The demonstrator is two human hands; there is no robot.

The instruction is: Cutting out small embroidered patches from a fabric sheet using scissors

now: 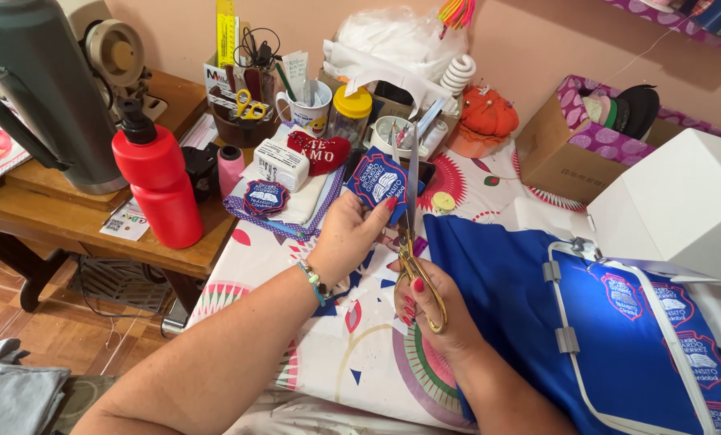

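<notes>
My left hand (351,235) pinches a blue embroidered shield patch (379,182) with a red border, held up over the table. My right hand (433,310) grips gold-handled scissors (413,217); the long blades point upward along the patch's right edge. Under my right wrist lies blue fabric (497,282) clamped in a white embroidery hoop (566,338), with several stitched shield patches (622,294) on it. Another cut patch (264,196) rests on a cloth pile farther left.
A white embroidery machine (683,201) stands at the right. A red bottle (160,185), a grey thermos (42,89), a pink thread spool (230,167), a mug (305,109), a red heart cushion (318,151), an orange pincushion (487,117) and a purple cardboard box (574,145) crowd the patterned tablecloth (352,354).
</notes>
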